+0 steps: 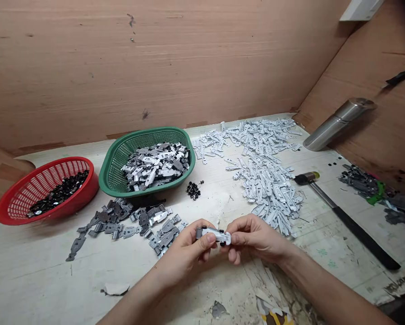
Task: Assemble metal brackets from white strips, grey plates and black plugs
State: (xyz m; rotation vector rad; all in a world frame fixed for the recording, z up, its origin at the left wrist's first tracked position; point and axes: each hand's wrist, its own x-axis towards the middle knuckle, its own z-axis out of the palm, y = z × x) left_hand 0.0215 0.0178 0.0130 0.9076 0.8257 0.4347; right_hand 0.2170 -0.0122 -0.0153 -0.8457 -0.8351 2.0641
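Note:
Between my two hands is a small toy race car with a white top, a grey part at its left end and black wheels. My left hand pinches its left end between thumb and fingers. The other end, near the wheels, is gripped by the fingertips of my right hand. Grey car-body parts lie just left of my left hand. A large pile of white car-body parts spreads beyond my right hand. Small black wheels form a little heap behind my left hand.
A green basket holds many white and grey cars; a red basket holds black wheel parts. At right lie a hammer and grey scraps, with a metal cylinder leaning behind. Wooden boards enclose the table.

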